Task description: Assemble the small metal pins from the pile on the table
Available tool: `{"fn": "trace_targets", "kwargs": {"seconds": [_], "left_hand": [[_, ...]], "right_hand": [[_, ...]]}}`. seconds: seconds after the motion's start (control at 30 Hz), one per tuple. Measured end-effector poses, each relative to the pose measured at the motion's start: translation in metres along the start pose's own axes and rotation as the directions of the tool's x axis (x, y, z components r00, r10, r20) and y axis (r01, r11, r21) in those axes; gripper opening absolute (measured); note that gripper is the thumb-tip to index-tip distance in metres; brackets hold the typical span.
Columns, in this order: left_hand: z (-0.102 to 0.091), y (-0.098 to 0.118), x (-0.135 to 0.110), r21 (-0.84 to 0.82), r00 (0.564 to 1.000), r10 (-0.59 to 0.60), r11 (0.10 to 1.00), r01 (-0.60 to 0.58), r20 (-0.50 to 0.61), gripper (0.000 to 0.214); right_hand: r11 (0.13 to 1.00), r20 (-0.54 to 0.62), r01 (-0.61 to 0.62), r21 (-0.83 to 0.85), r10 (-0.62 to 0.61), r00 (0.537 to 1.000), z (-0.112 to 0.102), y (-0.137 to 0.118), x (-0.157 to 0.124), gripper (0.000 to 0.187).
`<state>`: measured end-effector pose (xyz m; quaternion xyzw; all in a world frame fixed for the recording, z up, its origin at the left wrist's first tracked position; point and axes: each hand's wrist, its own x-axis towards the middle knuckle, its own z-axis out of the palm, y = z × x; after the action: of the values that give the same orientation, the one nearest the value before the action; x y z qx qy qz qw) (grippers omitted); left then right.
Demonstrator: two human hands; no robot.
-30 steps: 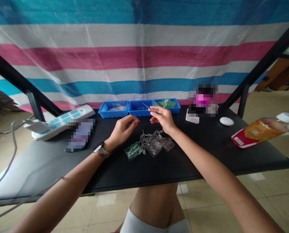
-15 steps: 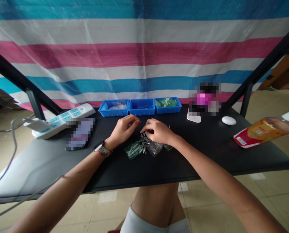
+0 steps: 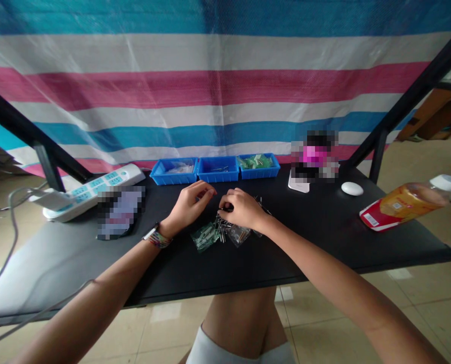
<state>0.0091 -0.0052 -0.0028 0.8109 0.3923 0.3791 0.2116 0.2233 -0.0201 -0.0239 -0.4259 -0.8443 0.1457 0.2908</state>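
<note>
Head view: right hand curled over loose metal pins mid-desk, left hand loosely bent nearby, whether either pinches anything unclear; best single out one pin, avoiding the green packet beside them.

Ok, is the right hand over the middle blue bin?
No, the right hand is at the pile of thin metal rods, nearer the camera than the middle blue bin.

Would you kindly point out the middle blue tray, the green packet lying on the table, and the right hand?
Middle blue tray point(image 3: 217, 177), head view: its front wall.
Green packet point(image 3: 205, 237), head view: its visible middle.
Right hand point(image 3: 242, 208), head view: back of the hand.
</note>
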Motion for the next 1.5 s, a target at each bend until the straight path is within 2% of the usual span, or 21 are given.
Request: {"fn": "trace_targets", "kwargs": {"seconds": [0.17,0.6,0.83,0.93,1.0,1.1,1.3,1.4,1.5], "left_hand": [[0.000,-0.002,0.000,0.017,1.000,0.004,1.000,-0.003,-0.004,0.033],[0.001,0.001,0.000,0.027,1.000,0.009,1.000,-0.009,-0.003,0.031],[0.001,0.000,0.001,0.017,1.000,0.016,1.000,-0.016,0.001,0.030],[0.000,0.000,0.001,-0.005,1.000,0.007,1.000,-0.006,0.027,0.028],[0.000,-0.001,0.001,-0.032,0.998,0.003,0.999,-0.001,0.061,0.027],[0.000,-0.001,0.001,-0.060,0.996,0.016,0.998,-0.011,0.086,0.024],[0.001,0.001,0.001,-0.062,0.999,0.024,0.998,-0.021,0.047,0.025],[0.001,0.000,0.001,-0.051,1.000,-0.010,0.999,0.009,-0.019,0.032],[0.003,-0.003,0.001,-0.085,0.997,-0.055,0.995,0.050,-0.063,0.039]], "right_hand": [[0.999,0.020,0.045,-0.018,-0.044,0.999,-0.001,0.000,-0.001,0.012],[0.999,0.009,-0.012,-0.051,0.013,1.000,-0.001,-0.003,0.000,0.015],[0.992,-0.025,-0.038,0.121,0.042,0.999,-0.003,-0.005,0.001,0.024],[0.924,-0.054,-0.070,0.375,0.097,0.994,-0.001,0.000,0.004,0.023],[0.831,-0.064,-0.102,0.547,0.163,0.985,0.001,0.005,0.007,0.020],[0.712,-0.085,-0.114,0.693,0.238,0.968,0.006,0.012,0.010,0.018],[0.557,-0.064,-0.114,0.823,0.291,0.955,0.009,0.018,0.013,0.025],[0.537,-0.056,-0.114,0.836,0.291,0.955,0.007,0.016,0.012,0.030],[0.544,-0.071,-0.095,0.834,0.277,0.958,0.004,0.013,0.011,0.026]]}}
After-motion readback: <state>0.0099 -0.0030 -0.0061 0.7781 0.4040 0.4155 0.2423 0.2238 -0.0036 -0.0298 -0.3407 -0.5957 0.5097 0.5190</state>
